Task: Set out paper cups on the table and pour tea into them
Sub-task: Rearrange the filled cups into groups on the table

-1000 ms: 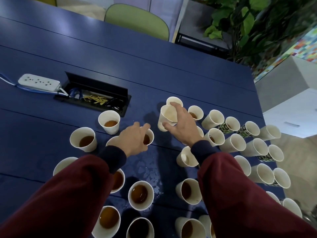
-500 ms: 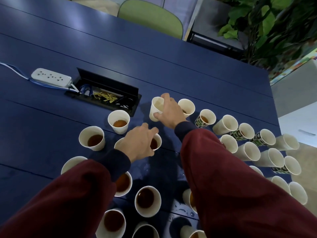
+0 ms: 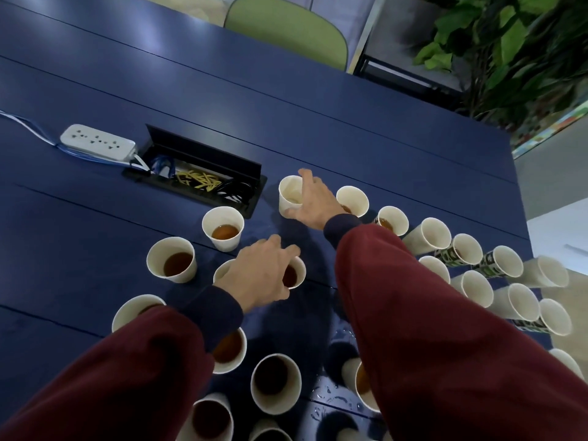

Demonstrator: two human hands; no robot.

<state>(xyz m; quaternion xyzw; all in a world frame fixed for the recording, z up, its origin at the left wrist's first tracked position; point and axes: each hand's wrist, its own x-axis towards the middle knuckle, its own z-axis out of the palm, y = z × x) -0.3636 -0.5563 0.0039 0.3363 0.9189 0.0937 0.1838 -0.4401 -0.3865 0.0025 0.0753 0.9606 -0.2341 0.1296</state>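
My right hand (image 3: 315, 203) grips an empty white paper cup (image 3: 289, 194) that stands upright on the blue table (image 3: 350, 122), just right of the cable box. My left hand (image 3: 261, 272) curls around a cup of tea (image 3: 295, 275) in the middle of the table. Several white cups with brown tea stand around it, such as one (image 3: 222, 229) behind the left hand and another (image 3: 171, 261) to its left. Several more cups (image 3: 477, 288), some with a green print, crowd the right side. No teapot is in view.
A white power strip (image 3: 97, 143) and an open black cable box (image 3: 203, 183) lie at the back left. Drops of liquid (image 3: 331, 399) wet the table near me. A green chair (image 3: 286, 30) and a plant (image 3: 509, 43) stand beyond the far edge.
My right hand carried the empty cup forward and to the left and set it down beside the cable box. My left hand stayed on the same cup of tea.
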